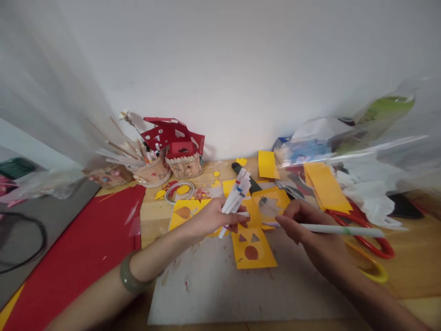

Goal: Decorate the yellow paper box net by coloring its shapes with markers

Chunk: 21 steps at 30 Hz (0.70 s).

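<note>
My left hand [215, 216] is closed round a bundle of white paper strips [237, 191] with red and blue marks, held fanned upward over the table. My right hand [305, 220] grips a thin white stick [337, 229] that points out to the right. Both hands hover above yellow paper pieces [253, 248] with cut-out shapes, lying on a white work mat [223, 285]. A green bangle [129, 276] sits on my left wrist.
A red paper sheet [86, 248] lies at the left. Craft pots with sticks and red cut paper [168, 151] stand at the back by the wall. Yellow sheets [325, 186], red-handled scissors [365, 234], a tape ring [179, 191] and plastic bags [344, 138] crowd the right.
</note>
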### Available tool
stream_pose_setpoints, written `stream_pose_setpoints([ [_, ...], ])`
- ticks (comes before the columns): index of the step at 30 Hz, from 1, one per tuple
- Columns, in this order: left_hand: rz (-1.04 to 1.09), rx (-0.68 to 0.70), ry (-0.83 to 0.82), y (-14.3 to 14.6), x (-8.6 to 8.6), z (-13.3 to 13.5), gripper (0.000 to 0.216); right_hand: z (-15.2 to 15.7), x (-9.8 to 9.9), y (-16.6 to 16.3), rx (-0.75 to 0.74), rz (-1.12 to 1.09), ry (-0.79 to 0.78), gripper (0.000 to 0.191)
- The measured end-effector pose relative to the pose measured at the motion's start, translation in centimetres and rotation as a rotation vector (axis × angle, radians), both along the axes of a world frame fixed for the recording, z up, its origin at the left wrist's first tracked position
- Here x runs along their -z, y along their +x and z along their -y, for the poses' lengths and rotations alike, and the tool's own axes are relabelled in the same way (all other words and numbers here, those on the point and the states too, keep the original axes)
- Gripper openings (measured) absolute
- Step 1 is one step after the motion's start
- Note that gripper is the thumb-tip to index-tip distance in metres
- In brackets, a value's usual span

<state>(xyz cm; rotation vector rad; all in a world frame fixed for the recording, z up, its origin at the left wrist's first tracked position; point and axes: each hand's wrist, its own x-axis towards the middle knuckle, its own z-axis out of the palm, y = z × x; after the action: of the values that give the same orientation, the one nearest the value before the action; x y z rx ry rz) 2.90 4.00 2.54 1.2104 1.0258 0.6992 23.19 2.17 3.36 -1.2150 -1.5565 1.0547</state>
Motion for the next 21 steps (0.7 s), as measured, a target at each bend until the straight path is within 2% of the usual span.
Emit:
stream_pose_setpoints([
  [4,0.05,0.003,0.02,0.0,-0.4,0.3,0.025,0.2,-0.9,-0.2,-0.052,-0.038,-0.014,0.023],
  [8,0.089,0.025,0.027,0.0,-0.8,0.7,0.023,0.3,-1.3,-0.5,-0.041,-0.034,-0.026,0.025],
  [16,0.023,0.084,0.026,0.2,-1.5,1.3,0.019,0.0,-1.6,-1.1,-0.131,0.02,-0.027,0.029],
  [21,0.073,0.087,0.057,0.5,-2.1,1.7,0.022,-0.7,-1.4,-2.7,-0.035,-0.177,-0.131,0.031],
])
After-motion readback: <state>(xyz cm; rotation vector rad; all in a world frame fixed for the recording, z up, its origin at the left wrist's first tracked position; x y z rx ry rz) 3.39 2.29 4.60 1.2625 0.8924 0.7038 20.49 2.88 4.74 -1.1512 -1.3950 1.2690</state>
